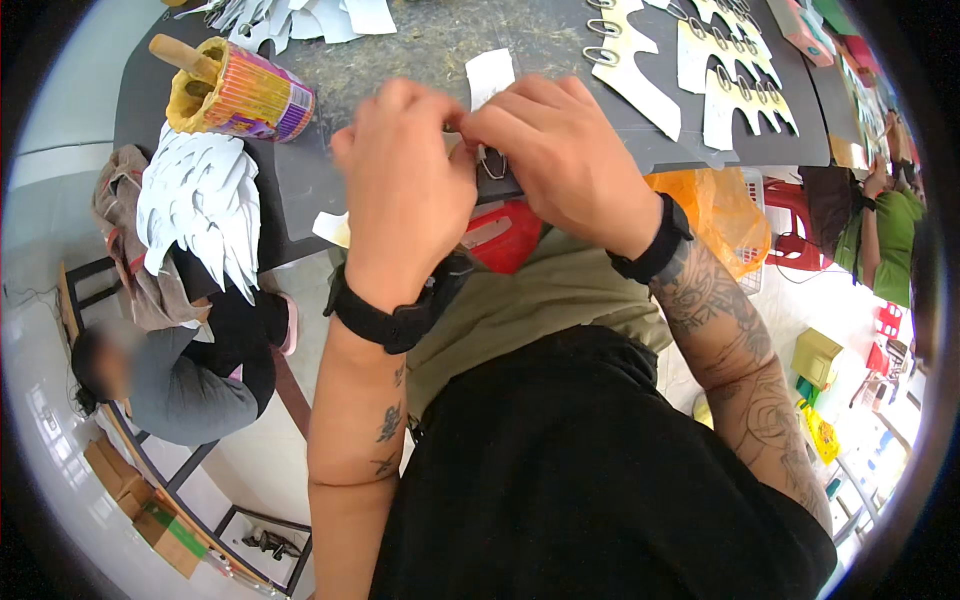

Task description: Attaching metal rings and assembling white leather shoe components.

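My left hand [408, 175] and my right hand [560, 150] meet above the table's near edge, fingertips pinched close together. A small metal ring [492, 165] hangs at my right fingertips. What my left fingers pinch is hidden behind the hand. Just beyond the right hand, a white cut-out piece [489, 76] shows, its lower end covered by the fingers. Another white piece with a yellow smear [332, 229] pokes out at the table edge beside my left wrist.
A yellow-crusted tub [262, 95] lies tilted at the left, a wooden stick [184, 57] in its mouth. White cut-outs [200, 200] pile beside it. Ringed white pieces [635, 75] lie at the right on the dark table [420, 50]. A person [190, 390] sits at the left.
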`<state>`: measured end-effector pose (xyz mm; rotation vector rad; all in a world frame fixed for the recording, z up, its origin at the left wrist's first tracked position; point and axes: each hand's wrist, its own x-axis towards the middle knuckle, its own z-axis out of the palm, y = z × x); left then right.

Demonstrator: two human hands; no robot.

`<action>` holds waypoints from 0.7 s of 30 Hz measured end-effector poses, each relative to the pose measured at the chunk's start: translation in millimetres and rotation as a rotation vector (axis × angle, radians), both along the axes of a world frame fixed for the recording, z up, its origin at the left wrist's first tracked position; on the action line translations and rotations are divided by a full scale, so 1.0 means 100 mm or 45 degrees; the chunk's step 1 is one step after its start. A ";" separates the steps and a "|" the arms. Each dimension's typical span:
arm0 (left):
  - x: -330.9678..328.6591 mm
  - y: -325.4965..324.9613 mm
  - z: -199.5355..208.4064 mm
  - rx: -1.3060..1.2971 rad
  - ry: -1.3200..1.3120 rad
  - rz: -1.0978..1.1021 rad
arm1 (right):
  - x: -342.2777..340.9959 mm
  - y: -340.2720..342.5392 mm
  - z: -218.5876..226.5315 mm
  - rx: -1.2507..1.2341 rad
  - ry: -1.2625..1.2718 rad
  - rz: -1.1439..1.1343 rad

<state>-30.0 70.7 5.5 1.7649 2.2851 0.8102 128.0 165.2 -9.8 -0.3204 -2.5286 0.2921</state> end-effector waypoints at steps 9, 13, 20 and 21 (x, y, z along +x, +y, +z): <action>0.13 -0.28 -0.14 0.215 0.469 -0.201 | 0.31 -0.17 0.15 0.203 -0.238 -0.138; 0.22 -0.40 -0.17 0.093 0.710 -0.131 | 0.40 -0.27 0.24 0.258 -0.358 -0.157; 0.31 -0.48 -0.16 0.024 0.581 -0.099 | 0.41 -0.18 0.23 -0.305 -0.093 -0.135; 0.32 -0.47 -0.17 0.034 0.588 -0.095 | 0.37 -0.18 0.20 -0.336 0.032 -0.258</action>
